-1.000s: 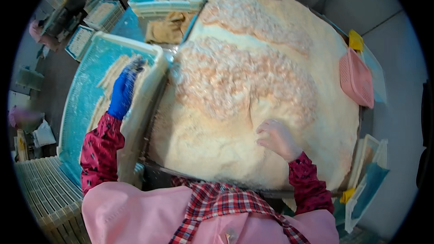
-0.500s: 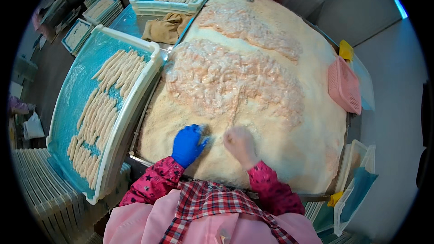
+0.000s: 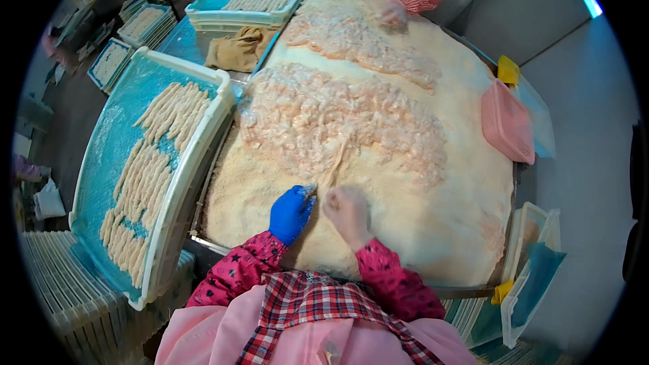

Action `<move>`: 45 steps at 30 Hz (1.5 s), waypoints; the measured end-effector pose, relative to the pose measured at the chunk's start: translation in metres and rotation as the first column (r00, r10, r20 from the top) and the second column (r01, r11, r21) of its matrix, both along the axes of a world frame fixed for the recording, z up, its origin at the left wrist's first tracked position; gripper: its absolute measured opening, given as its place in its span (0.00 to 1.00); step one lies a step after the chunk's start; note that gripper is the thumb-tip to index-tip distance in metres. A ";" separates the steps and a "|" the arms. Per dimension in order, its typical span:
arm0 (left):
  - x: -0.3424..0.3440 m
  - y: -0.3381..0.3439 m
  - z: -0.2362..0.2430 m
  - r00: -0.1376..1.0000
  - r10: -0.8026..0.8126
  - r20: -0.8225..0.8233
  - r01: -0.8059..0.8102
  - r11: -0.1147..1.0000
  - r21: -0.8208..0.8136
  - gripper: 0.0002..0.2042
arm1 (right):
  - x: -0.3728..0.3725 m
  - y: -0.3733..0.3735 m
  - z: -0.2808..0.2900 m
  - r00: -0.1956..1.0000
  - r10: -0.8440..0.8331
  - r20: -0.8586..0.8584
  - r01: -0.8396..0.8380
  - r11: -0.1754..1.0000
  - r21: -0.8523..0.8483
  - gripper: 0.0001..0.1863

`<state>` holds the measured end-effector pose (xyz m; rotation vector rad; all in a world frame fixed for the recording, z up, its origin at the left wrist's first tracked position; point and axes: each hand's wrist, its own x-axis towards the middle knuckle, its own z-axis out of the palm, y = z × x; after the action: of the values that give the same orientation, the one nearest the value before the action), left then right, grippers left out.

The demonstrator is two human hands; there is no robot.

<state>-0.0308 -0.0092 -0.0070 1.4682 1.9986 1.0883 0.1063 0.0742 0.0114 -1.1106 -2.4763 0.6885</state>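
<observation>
My left hand [image 3: 291, 213] in a blue glove is curled low over the powder-covered work surface [image 3: 453, 243], powder at its fingertips; what it holds is unclear. Beside it my right hand [image 3: 345, 211] in a translucent glove is blurred, fingers bent at the lower end of a pale strip [image 3: 338, 159] trailing from a mound of wet pinkish pieces [image 3: 378, 122]; whatever is between the fingers is hidden. Left of my hands, a white tray with blue lining [image 3: 101, 162] holds rows of coated strips [image 3: 145, 189].
A co-worker's hand [image 3: 393, 15] is at another mound [image 3: 358, 44] at the back. Further trays [image 3: 250, 10] and a tan cloth [image 3: 240, 51] stand back left. A pink basket [image 3: 507, 122] sits on the right edge, frames [image 3: 531, 263] below it. Stacked trays [image 3: 74, 284] stand lower left.
My left hand has moved from the tray onto the powder; my right hand has moved leftward beside it and closed. The co-worker's hands have shifted, one now lower on the back mound.
</observation>
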 end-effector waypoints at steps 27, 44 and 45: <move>0.030 0.022 -0.016 0.563 -0.169 0.809 0.274 0.962 0.011 0.22 | 0.036 -0.016 0.018 0.805 -0.419 -0.420 0.410 0.904 -0.117 0.28; -0.002 0.003 0.014 -0.396 0.062 0.916 0.009 0.998 -0.063 0.22 | 0.065 0.142 0.042 0.946 -0.324 -0.013 0.312 0.899 0.306 0.17; -0.006 0.001 0.016 -0.411 0.070 0.909 -0.028 0.996 -0.090 0.21 | 0.074 0.161 0.036 0.944 -0.329 -0.011 0.308 0.873 0.377 0.15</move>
<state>-0.0372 -0.0081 0.0086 -0.1718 0.5312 1.4595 0.1799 0.2356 0.0470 -1.3460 -2.2522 0.0819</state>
